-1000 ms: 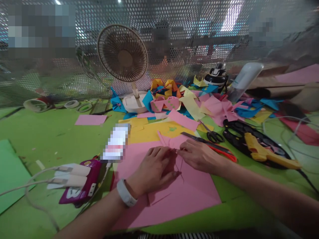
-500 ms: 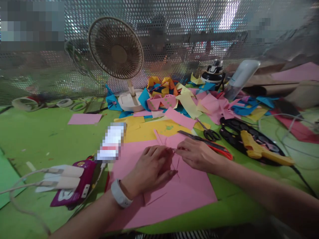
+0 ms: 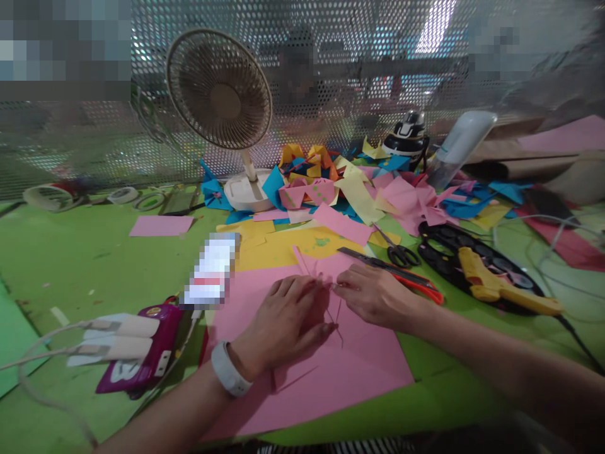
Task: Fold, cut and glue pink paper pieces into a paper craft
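My left hand [image 3: 288, 318] lies palm down on a large pink paper sheet [image 3: 363, 359], its thumb spread away from the bent fingers. A smaller folded piece of pink paper [image 3: 307, 261] rests on the sheet under and between my hands, its creased edges showing beside the fingers. At its right side my right hand [image 3: 375, 293] is closed, thumb and forefinger pinched at the paper; the fingertips partly hide the grip. Just beyond the right hand lies a red-handled cutter [image 3: 420, 287], with black scissors [image 3: 401, 255] behind it.
Yellow paper [image 3: 283, 249] lies beyond the pink sheet. To the left are a phone [image 3: 212, 268] and a purple power strip [image 3: 142, 353] with cables. A yellow glue gun [image 3: 501, 287] rests on a black tray [image 3: 435, 249] at right. Behind stand a fan [image 3: 222, 94] and scattered paper scraps [image 3: 401, 198].
My right fingertips have shifted slightly to the right, away from the left fingertips. The left hand has hardly moved.
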A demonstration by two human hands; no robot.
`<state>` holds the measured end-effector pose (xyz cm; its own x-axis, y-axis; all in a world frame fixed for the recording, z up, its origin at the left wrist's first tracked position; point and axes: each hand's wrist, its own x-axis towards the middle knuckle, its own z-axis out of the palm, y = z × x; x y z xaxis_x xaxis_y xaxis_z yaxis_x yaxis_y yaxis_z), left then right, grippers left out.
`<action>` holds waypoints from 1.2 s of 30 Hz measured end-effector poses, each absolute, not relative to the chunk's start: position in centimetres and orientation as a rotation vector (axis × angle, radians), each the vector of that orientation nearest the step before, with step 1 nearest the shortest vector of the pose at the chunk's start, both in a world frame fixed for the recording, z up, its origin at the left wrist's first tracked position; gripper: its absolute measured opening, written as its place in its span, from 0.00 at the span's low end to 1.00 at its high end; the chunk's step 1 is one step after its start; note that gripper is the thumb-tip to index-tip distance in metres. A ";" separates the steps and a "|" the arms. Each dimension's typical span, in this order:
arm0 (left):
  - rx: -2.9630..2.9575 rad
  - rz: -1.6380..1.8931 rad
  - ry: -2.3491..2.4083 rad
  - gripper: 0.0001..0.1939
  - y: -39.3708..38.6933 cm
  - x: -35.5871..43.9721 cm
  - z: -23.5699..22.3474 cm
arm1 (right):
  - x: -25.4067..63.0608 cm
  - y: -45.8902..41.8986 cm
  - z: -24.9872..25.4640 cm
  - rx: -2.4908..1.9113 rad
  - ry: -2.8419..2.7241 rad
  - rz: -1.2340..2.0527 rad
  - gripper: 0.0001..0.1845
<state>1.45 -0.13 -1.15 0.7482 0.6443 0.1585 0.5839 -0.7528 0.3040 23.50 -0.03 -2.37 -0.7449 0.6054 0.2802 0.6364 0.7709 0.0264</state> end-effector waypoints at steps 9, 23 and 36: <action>2.716 0.346 0.978 0.29 -0.1 1.4 -1.2 | 23.4 -0.1 -1.9 -0.990 -2.717 -0.159 0.12; 2.779 0.324 0.975 0.27 -0.1 1.4 -0.8 | 22.6 2.3 -2.6 -1.530 -1.991 0.981 0.10; 2.794 0.356 0.996 0.26 -0.4 1.3 -1.0 | 22.5 5.7 -1.4 -1.734 -1.828 1.802 0.17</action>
<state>1.32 -0.38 -1.02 0.7505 0.6384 0.1706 0.6017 -0.7670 0.2228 22.51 5.73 -1.36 -0.3727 0.6857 -0.6252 0.6348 -0.3030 -0.7108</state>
